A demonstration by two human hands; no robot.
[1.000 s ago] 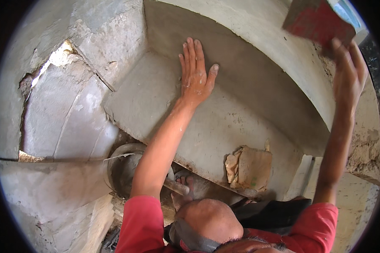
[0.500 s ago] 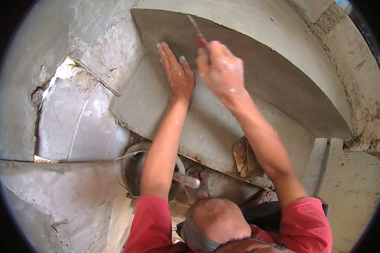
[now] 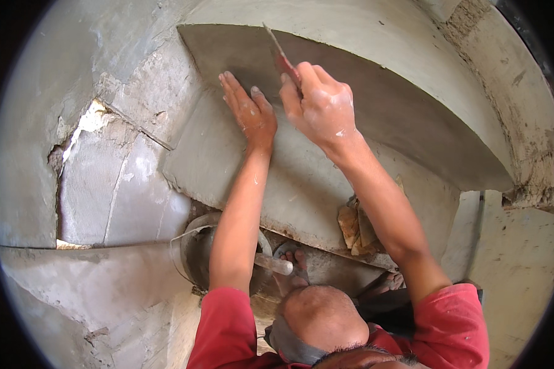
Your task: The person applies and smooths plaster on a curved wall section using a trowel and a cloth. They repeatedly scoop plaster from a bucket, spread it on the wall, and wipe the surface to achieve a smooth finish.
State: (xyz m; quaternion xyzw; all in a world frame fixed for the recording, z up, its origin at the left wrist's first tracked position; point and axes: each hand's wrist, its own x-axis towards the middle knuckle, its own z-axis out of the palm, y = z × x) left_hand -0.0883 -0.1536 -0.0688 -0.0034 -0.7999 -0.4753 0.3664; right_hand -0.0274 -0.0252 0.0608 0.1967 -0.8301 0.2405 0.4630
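Note:
My right hand [image 3: 320,101] is closed around the red handle of a thin-bladed metal tool [image 3: 276,46], possibly a trowel seen edge-on. The tip points up and left, near the top edge of a smooth, dark grey plastered face [image 3: 375,92]. Whether the blade touches the plaster is hard to tell. To its left, my left hand [image 3: 252,117] lies flat with fingers stretched out, where that face meets a lighter grey slab [image 3: 301,184]. Pale smears of plaster mark both hands.
Below my left forearm stands a round bucket [image 3: 188,261] with a wire handle, and a rounded tool handle [image 3: 274,263] juts out beside it. A crumpled brown bag [image 3: 354,227] lies on the slab's near edge. At left, a jagged hole [image 3: 58,160] breaks the wall.
The tool's blade has swung slightly left and now shows more of its red part. My left hand stays against the surface, and the whole view has shifted a little.

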